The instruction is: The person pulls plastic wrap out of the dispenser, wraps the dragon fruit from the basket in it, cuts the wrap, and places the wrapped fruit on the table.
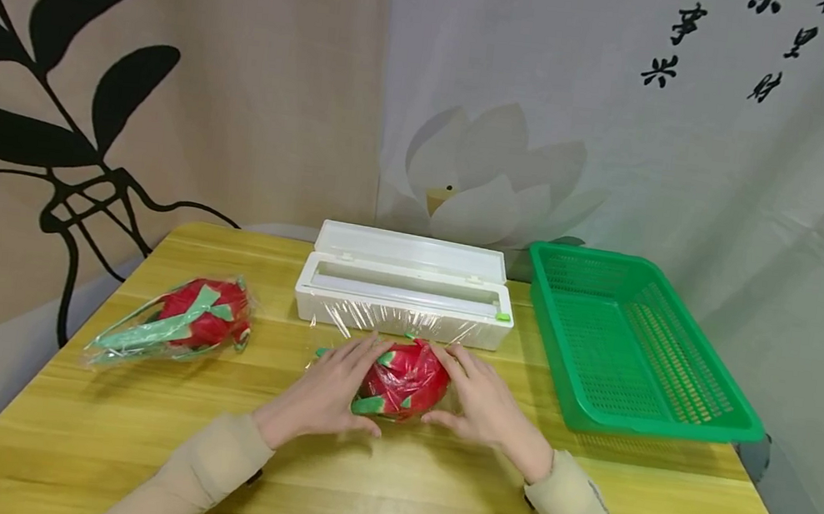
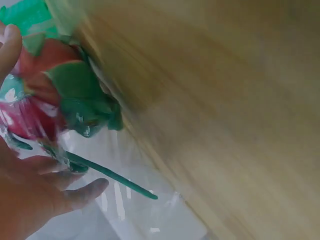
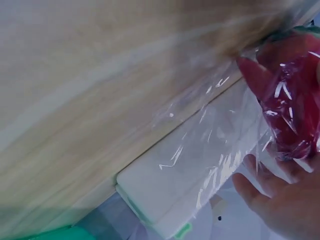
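Note:
A red dragon fruit (image 1: 410,381) with green leaf tips lies on the table, clear cling film (image 3: 220,125) drawn over it from the white dispenser box (image 1: 401,320). My left hand (image 1: 331,382) rests against its left side, thumb spread from the fingers. Against the right side lies my right hand (image 1: 480,398), its fingers extended along the film. Both wrist views show spread, fairly straight fingers about the wrapped fruit. From under the film a thin green stem (image 2: 117,177) sticks out beside the left fingers. The fruit's underside is hidden.
Another dragon fruit (image 1: 208,315), wrapped in film, lies at the left of the wooden table (image 1: 386,506). A green plastic basket (image 1: 572,383) stands at the right. Behind the fruit, the dispenser's lid (image 1: 413,249) is raised. A printed curtain (image 1: 288,68) hangs behind the table.

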{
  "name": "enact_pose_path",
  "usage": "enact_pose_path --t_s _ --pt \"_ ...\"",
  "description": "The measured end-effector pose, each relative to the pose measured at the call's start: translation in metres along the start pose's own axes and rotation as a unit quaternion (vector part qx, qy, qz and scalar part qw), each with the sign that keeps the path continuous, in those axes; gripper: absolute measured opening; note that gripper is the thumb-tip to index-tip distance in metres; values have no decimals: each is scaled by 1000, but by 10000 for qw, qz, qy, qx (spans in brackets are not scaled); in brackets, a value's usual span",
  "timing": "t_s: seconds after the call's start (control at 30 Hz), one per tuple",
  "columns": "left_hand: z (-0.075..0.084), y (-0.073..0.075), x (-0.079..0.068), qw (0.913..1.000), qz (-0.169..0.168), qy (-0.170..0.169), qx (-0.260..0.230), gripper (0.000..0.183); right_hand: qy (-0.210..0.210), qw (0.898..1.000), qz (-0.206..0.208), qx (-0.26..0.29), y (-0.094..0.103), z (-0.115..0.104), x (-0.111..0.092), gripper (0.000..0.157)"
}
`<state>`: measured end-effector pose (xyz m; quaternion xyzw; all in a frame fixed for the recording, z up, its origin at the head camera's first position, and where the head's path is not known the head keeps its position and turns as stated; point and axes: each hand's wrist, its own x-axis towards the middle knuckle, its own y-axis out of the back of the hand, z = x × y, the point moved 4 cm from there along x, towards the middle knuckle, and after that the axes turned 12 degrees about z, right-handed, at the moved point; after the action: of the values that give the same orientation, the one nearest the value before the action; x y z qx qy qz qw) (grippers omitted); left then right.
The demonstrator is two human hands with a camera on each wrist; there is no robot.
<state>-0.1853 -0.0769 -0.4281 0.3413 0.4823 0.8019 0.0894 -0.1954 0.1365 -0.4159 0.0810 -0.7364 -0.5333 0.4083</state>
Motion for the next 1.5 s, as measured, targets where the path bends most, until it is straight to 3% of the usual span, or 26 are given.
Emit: enact_pose_path --t_s 0.4,0.73,0.9,1.27,1.5 --pt "-19 -15 19 9945 -298 893 -450 116 -766 9915 -638 831 -12 23 20 94" --pt "-25 -17 30 9959 -21 895 -95 100 -789 9845 -690 1405 -21 39 29 93" --pt "-29 -18 33 9934 -49 1136 136 105 -924 9797 -791 1592 -25 47 32 93" --pt "-29 -19 34 9898 -115 1415 -140 107 -1571 9569 -1000 2230 -30 57 30 90" --pt "-31 -13 31 9896 -275 1377 -308 111 -1600 9389 -833 2932 -22 67 24 85"
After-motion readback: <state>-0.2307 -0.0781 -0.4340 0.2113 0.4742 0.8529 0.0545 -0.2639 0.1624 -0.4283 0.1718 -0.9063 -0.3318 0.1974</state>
